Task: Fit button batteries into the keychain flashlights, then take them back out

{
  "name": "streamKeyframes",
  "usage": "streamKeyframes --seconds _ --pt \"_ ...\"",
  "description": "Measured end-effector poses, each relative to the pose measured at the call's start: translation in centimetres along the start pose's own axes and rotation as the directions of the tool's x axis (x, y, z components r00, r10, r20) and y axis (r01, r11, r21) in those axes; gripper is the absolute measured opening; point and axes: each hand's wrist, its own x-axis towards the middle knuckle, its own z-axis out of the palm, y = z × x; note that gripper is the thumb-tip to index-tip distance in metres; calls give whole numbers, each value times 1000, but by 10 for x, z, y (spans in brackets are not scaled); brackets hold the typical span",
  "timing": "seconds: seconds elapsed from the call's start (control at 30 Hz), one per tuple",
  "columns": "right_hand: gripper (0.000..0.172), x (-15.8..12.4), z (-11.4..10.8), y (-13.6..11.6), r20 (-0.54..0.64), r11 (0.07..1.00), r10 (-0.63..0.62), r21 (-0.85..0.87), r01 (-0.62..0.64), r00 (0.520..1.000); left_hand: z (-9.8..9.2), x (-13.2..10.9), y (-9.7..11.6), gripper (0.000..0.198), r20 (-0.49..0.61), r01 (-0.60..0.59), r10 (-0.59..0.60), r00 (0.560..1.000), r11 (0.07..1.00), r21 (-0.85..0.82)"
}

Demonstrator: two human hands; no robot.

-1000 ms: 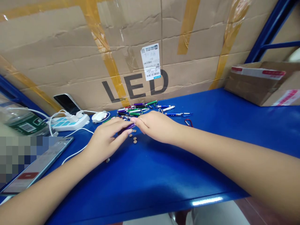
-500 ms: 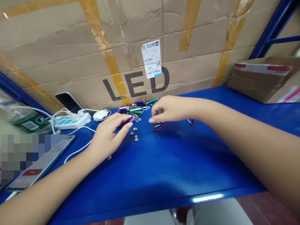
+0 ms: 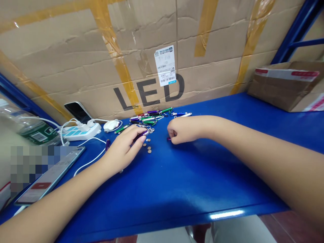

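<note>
- Purple torch stays pinched in my left hand
- my right hand has dropped back, curled shut over the purple clip
- button cells unmoved

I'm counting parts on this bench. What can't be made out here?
All head view.
Right hand: its curl hides all but a purple piece.
Purple tube: left hand covers part of it.
Discs beside it: too small to identify.
Label print: too small.
Box at right: cut by edge.
</note>
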Motion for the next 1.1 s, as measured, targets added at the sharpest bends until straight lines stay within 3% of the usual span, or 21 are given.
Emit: streamKeyframes --seconds 0.17,0.3,0.37,0.43,0.5,0.57,0.6,0.67,0.73,0.8,0.9,1.03,1.1 --pt "13 -2 -2 -4 -101 944 -38 324 69 994 4 -2 2 28 38 30 -27 999 996 -84" --pt "8 -1 2 -12 -18 682 -179 718 138 984 4 -1 7 27 18 126 -125 992 975 -181" --pt "10 1 5 -15 7 591 -225 796 130 974 2 0 10 26 24 184 -183 983 959 -216" --pt "10 2 7 -16 21 559 -245 820 123 969 1 1 12 23 52 210 -203 978 953 -218" --pt "8 4 8 -16 27 602 -239 789 126 971 1 2 13 21 87 217 -202 975 954 -208" --pt "5 5 9 -19 -47 724 -174 671 160 984 2 2 13 22 102 257 -240 965 945 -204" --pt "7 5 10 -21 -132 805 -136 564 187 982 3 3 12 22 99 288 -273 957 936 -202" --pt "12 5 13 -28 -342 943 -116 256 212 932 5 3 9 24 79 344 -335 939 915 -210" --pt "19 4 17 -36 -459 988 -155 -47 150 875 6 3 6 25 69 367 -362 930 892 -262" --pt "24 3 20 -43 -461 973 -167 -219 70 871 7 4 4 26 77 382 -378 922 863 -332" --pt "31 2 24 -47 -427 963 -151 -268 35 892 6 4 4 25 118 438 -430 895 799 -412" --pt "39 5 27 -50 -416 979 -117 -200 35 902 3 3 6 27 167 523 -518 839 681 -512" --pt "37 7 29 -52 -436 984 -78 -178 -1 897 3 2 6 27 170 531 -529 832 667 -522"
